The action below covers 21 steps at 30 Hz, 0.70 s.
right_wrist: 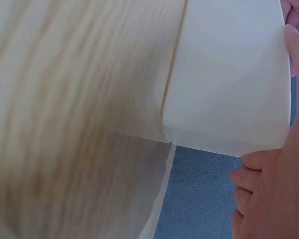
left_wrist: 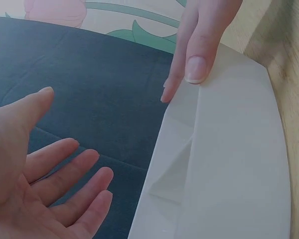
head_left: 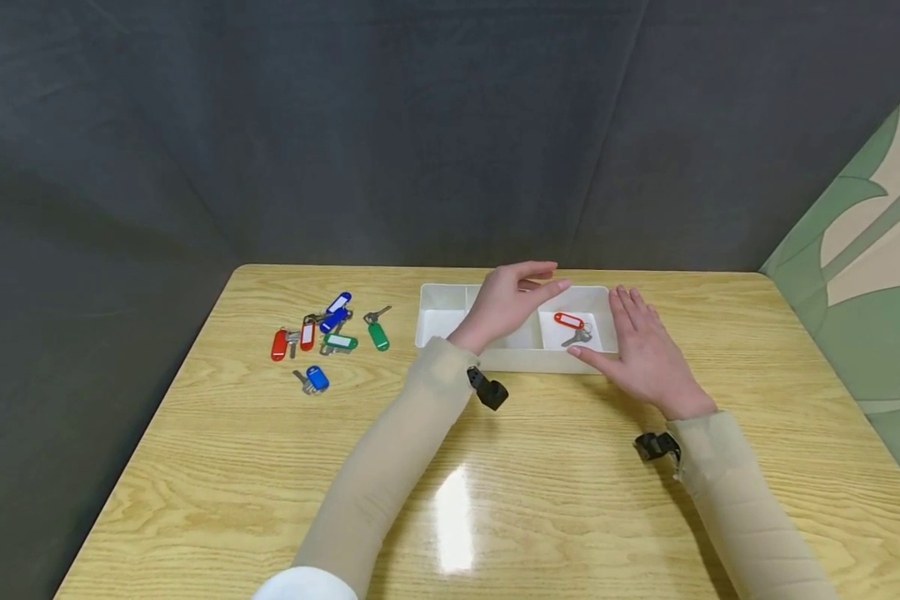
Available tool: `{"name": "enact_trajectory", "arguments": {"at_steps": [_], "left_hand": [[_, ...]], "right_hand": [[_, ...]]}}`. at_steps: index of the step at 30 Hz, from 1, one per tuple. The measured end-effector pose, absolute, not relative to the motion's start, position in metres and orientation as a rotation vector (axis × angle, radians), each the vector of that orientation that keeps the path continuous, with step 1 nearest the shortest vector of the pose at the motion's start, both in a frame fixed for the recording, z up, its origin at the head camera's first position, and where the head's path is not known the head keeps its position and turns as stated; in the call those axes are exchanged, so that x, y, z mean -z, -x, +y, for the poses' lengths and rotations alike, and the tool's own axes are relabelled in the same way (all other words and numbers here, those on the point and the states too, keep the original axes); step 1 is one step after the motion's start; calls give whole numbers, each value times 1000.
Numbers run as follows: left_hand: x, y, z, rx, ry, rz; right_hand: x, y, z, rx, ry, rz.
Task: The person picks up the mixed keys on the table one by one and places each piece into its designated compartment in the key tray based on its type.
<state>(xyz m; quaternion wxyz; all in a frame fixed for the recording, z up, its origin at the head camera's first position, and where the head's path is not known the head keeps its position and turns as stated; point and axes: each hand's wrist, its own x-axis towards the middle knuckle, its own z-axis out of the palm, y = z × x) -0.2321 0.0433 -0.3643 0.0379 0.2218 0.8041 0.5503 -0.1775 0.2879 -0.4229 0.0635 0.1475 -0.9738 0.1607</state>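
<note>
A white divided box (head_left: 525,361) stands at the table's back edge. One key with a red tag (head_left: 569,321) lies in its right compartment. Above the middle of the box hovers my left hand (head_left: 504,302), palm turned inward; the left wrist view shows its fingers (left_wrist: 72,186) loosely spread and holding nothing. My right hand (head_left: 648,362) rests at the box's right end, fingers extended along the end wall and thumb at the front rim. The left forearm and hand hide part of the left and middle compartments.
Left of the box lie several tagged keys: red tags (head_left: 279,344), blue tags (head_left: 317,377) and green tags (head_left: 378,336), some overlapping. A dark curtain (head_left: 420,142) hangs behind the wooden table (head_left: 555,500). Patterned fabric (head_left: 877,275) is at the right.
</note>
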Motion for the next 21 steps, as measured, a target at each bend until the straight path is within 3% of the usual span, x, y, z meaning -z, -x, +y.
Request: {"name": "enact_trajectory", "arguments": {"at_steps": [21], "left_hand": [[356, 208, 12, -1701, -779, 2470]], "right_hand": [[422, 177, 288, -488, -434, -2958]]}}
